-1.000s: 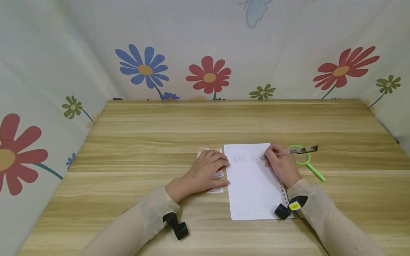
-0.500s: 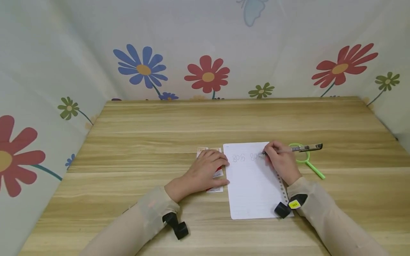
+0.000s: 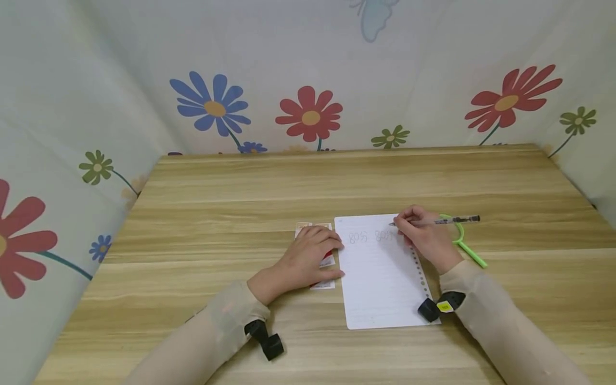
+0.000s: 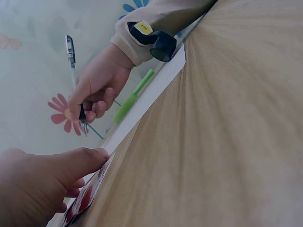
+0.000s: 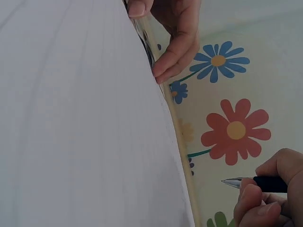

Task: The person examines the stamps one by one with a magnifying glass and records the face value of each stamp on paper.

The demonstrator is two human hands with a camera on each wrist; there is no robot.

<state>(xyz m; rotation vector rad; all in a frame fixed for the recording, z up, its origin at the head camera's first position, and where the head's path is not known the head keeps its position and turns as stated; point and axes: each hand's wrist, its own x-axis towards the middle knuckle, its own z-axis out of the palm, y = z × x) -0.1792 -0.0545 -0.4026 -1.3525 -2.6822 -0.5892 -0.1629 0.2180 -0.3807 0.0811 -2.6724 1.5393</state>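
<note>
My right hand (image 3: 425,235) pinches a pen (image 3: 452,220) over the upper right of a lined sheet of paper (image 3: 375,289). In the right wrist view the pen's silver tip (image 5: 230,182) points away from the fingers and appears lifted off the page. Two groups of pencil-grey handwritten characters (image 3: 370,236) run along the top of the sheet. My left hand (image 3: 308,254) lies flat with spread fingers on several small printed cards (image 3: 323,285), its fingertips at the sheet's left edge. Those cards are mostly hidden under it.
A green magnifying glass (image 3: 471,253) lies right of the sheet, partly covered by the right hand. All rests on a wooden table (image 3: 216,187). Behind and beside it hangs a white cloth (image 3: 409,64) printed with flowers.
The right hand has lifted the pen from the end of the second group of characters and shifted slightly up and right. The left hand stays in place.
</note>
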